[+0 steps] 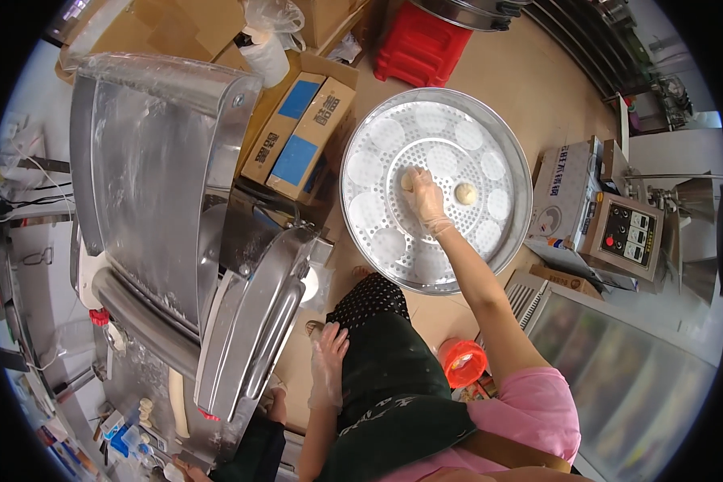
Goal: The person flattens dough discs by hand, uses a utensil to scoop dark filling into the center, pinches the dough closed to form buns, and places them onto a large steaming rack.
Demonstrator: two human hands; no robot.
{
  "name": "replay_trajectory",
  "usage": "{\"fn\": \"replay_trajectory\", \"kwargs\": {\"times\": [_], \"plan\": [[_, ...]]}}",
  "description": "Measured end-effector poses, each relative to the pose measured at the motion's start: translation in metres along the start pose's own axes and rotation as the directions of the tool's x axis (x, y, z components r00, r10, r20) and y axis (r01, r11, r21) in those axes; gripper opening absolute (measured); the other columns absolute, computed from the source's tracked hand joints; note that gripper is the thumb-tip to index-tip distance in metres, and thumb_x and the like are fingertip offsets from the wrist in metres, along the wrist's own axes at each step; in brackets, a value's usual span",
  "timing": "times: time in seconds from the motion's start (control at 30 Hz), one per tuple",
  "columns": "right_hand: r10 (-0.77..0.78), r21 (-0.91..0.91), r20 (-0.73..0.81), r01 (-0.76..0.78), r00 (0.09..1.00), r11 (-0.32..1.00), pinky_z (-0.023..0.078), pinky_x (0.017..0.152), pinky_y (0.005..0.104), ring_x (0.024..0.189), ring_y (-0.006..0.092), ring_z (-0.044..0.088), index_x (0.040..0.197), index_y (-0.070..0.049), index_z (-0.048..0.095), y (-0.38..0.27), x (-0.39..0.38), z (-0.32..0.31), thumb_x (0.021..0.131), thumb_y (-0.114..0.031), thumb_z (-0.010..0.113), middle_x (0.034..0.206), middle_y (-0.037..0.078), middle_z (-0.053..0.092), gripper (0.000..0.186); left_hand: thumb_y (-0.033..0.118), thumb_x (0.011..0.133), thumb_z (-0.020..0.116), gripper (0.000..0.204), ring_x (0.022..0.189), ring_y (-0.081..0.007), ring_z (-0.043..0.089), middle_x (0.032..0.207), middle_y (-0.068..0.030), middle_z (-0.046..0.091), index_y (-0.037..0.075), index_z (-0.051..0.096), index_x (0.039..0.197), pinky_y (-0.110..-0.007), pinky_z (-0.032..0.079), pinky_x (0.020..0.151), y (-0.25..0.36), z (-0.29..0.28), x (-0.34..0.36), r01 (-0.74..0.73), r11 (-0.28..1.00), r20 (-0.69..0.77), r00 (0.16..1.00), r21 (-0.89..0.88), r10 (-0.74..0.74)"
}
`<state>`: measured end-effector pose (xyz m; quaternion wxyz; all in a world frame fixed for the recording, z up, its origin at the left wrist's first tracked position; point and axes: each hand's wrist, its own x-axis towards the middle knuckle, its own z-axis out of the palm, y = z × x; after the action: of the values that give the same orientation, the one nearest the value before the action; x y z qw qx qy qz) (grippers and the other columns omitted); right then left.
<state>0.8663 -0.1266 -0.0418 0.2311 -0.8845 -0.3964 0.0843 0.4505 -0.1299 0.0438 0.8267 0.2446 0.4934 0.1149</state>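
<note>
A round metal steamer tray (355, 233), full of small holes, holds several white paper liners. My right hand (428, 205), in a clear plastic glove, reaches over its middle with the fingers closed on a small pale dough bun (410, 178) at the tray's surface. A second bun (466, 194) sits just to the right on a liner. My left hand (328, 357), also gloved, hangs beside my dark apron, holding nothing, its fingers stretched out and apart.
On the left stands a large steel dough machine (161, 185) dusted with flour. Behind are cardboard boxes (301, 128) and a red plastic stool (422, 46). A control panel (628, 231) is at right, a red bucket (463, 363) near. A dough roll (178, 402) lies near another person's hand (189, 471).
</note>
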Motion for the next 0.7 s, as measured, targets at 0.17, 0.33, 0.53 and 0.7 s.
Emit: {"fn": "replay_trajectory", "kwargs": {"times": [0.17,0.33,0.53,0.7], "plan": [[0.041,-0.064,0.066,-0.036,0.997,0.997,0.052,0.091,0.0409,0.113,0.0366,0.057,0.131,-0.004,0.052,-0.005,0.008,-0.006,0.078,-0.017,0.072,0.132,0.019,0.055,0.058,0.056,0.103,0.024,0.072,0.137,-0.0342,0.039,0.153,-0.0184,0.034,0.001,0.029,0.149,-0.044,0.031,0.113,-0.005,-0.007,-0.002,0.005,0.999,-0.016,1.000,-0.042,-0.006],[0.424,0.537,-0.065,-0.326,0.903,0.778,0.042,0.106,0.0403,0.128,0.0352,0.050,0.140,0.002,0.043,-0.011,-0.036,-0.064,0.088,-0.017,0.067,0.137,0.025,0.051,0.061,0.050,0.104,0.024,0.065,0.135,-0.0339,0.042,0.149,-0.0174,0.039,0.001,0.034,0.146,-0.044,0.032,0.113,-0.007,-0.046,-0.013,0.026,0.994,-0.111,0.993,-0.102,-0.038],[0.239,0.250,0.304,-0.320,0.922,0.914,0.052,0.070,0.0349,0.074,0.0239,0.067,0.103,0.000,0.067,-0.097,-0.139,-0.067,0.086,-0.017,0.068,0.084,0.017,0.071,0.025,0.032,0.102,0.044,0.046,0.116,-0.0320,0.059,0.126,-0.0149,0.060,0.001,0.048,0.135,-0.040,0.047,0.101,-0.052,-0.158,-0.065,-0.168,0.968,-0.381,0.921,-0.189,0.086],[-0.279,0.421,0.838,-0.232,0.468,0.877,0.054,0.077,0.0301,0.084,0.0166,0.067,0.106,-0.003,0.067,-0.240,-0.238,-0.039,0.086,-0.015,0.071,0.091,0.009,0.071,0.024,0.012,0.091,0.066,0.034,0.094,-0.0159,0.061,0.103,-0.0078,0.062,0.000,0.055,0.121,-0.028,0.049,0.089,-0.002,-0.172,-0.097,-0.343,0.905,-0.599,0.790,-0.251,0.133]]}}
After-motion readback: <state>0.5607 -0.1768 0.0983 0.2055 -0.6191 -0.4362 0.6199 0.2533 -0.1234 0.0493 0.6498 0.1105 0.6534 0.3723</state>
